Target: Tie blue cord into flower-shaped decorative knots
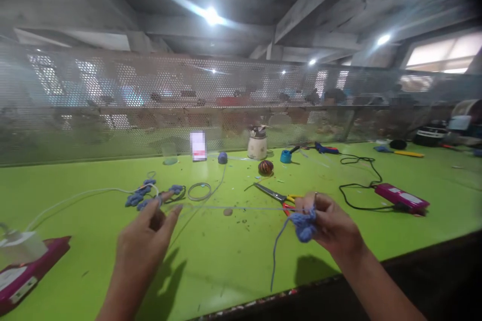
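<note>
My right hand (337, 223) pinches a small blue crochet piece (304, 225) above the table's front part, and a loose yarn tail hangs from it. A small glint shows at these fingertips; whether it is a hook I cannot make out. A taut strand of blue yarn (241, 207) runs from the piece across to my left hand (148, 230). That hand has its thumb and forefinger apart, with the other fingers curled about the yarn. Farther back sits a small blue yarn ball (222, 158), its strand trailing toward my left hand. Scissors (276, 195) with red and yellow handles lie behind my right hand.
Blue crocheted pieces (140, 194) and a coiled ring (199, 191) lie on the green table (226, 261). Behind are a multicoloured ball (265, 167), a cream jar (257, 145) and a glue gun (326, 148). Magenta power strips (402, 197) with cords lie at both sides. A perforated screen (226, 90) stands behind.
</note>
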`<state>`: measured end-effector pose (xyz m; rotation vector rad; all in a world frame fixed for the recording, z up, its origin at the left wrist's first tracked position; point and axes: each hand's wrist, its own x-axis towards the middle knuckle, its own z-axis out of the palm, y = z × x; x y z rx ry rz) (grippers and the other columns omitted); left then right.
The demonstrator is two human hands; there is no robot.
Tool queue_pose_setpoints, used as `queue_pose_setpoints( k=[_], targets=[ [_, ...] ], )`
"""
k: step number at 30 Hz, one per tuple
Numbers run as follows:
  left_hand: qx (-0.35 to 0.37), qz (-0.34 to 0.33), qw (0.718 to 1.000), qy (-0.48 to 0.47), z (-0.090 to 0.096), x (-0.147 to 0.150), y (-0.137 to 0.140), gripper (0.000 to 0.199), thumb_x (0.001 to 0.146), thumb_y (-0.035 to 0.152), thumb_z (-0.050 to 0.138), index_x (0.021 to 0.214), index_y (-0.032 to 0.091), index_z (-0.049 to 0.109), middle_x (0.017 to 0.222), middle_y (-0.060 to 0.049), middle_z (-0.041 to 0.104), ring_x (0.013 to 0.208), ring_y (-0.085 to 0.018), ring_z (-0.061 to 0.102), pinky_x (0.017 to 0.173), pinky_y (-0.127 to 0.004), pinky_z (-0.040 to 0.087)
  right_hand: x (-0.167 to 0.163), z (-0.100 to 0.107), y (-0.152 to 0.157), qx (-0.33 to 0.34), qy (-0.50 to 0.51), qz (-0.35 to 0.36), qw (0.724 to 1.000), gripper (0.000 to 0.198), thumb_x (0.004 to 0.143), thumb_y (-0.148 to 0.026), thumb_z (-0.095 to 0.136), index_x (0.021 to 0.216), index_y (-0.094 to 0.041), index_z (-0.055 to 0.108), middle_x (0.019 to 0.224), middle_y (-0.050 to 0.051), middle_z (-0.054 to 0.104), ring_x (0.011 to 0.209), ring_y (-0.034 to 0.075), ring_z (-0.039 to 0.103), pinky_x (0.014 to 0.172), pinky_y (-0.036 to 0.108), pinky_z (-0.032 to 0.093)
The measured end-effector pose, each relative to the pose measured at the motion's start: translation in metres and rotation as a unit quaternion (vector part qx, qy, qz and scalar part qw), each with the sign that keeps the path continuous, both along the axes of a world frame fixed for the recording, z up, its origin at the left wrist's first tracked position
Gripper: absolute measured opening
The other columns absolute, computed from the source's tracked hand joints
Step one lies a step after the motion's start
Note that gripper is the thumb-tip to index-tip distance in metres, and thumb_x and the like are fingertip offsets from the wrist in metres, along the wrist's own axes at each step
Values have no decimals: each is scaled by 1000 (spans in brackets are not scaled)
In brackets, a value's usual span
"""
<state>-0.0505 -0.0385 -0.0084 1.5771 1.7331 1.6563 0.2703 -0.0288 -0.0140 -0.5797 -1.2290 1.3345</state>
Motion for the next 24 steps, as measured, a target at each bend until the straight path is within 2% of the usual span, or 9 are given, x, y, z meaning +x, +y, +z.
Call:
queue_pose_setpoints(
  k=[2, 4, 7, 11, 13, 15, 18, 21, 24],
  targets=[
    [-27, -29, 999, -30, -1, -3, -7, 23, 79, 43, 70, 76, 22, 77, 54, 1, 47, 53, -14, 39, 50, -25, 31, 2, 0, -2, -10, -2, 16, 1000, 30, 64, -39, 85, 67, -17, 65, 56, -1, 49, 41, 6, 34, 35, 18, 21],
    [-54, -167, 975, -137, 5, -7, -15, 37, 82, 46, 66, 57, 19, 72, 53, -1, 48, 51, -13, 38, 47, -25, 32, 4, -3, -5, -9, 3, 26, 1000, 30, 65, -38, 85, 68, -16, 66, 56, 0, 51, 43, 6, 39, 36, 16, 25],
    [-31, -369, 879, -301, 21, -7, -22, 42, 81, 39, 66, 45, 18, 65, 49, -2, 46, 51, -13, 39, 49, -24, 40, 3, -12, -7, 2, 18, 50, 999, 28, 68, -36, 85, 71, -15, 67, 56, -1, 51, 42, 4, 38, 36, 14, 26],
    [4, -463, 782, -417, 34, 6, -20, 22, 86, 38, 62, 95, 24, 76, 47, 3, 46, 44, -9, 29, 41, -18, 33, -7, -18, -8, -10, 25, 95, 995, 23, 69, -32, 85, 75, -14, 71, 58, -2, 53, 39, 0, 30, 35, 11, 20],
    [-2, -451, 815, -365, 33, 15, -14, 52, 83, 36, 66, 134, 30, 56, 56, 3, 54, 45, -8, 31, 39, -17, 25, -13, -17, -8, -7, 19, 127, 992, 24, 68, -33, 85, 74, -14, 71, 59, -1, 55, 39, 0, 32, 34, 11, 19],
    [-22, -378, 895, -236, 28, 20, -4, 73, 79, 28, 72, 145, 28, 42, 61, 4, 55, 49, -9, 36, 44, -18, 26, -16, -15, -9, 3, 8, 160, 987, 24, 70, -33, 84, 75, -14, 71, 57, -2, 53, 38, 0, 32, 34, 12, 20],
    [-27, -244, 969, -9, 18, 19, 7, 39, 78, 28, 70, 115, 17, 69, 54, 5, 50, 51, -10, 37, 49, -23, 27, -17, -13, -9, 13, -13, 186, 982, 19, 73, -30, 82, 79, -14, 73, 55, -3, 52, 38, 1, 35, 35, 13, 23],
    [-53, -245, 968, 27, 12, 12, 7, 25, 80, 33, 65, 64, 16, 73, 50, 0, 53, 49, -12, 41, 50, -25, 29, -18, -13, -7, 12, -34, 200, 979, 16, 75, -27, 81, 83, -14, 75, 52, -4, 53, 36, 1, 33, 33, 12, 22],
    [-76, -394, 907, -128, 14, 7, -6, 39, 84, 36, 60, 51, 18, 69, 46, 0, 51, 46, -11, 40, 48, -25, 31, -24, -14, -2, 0, -40, 208, 977, 15, 74, -26, 81, 82, -14, 75, 49, -4, 52, 35, 1, 33, 32, 12, 22]
  ],
)
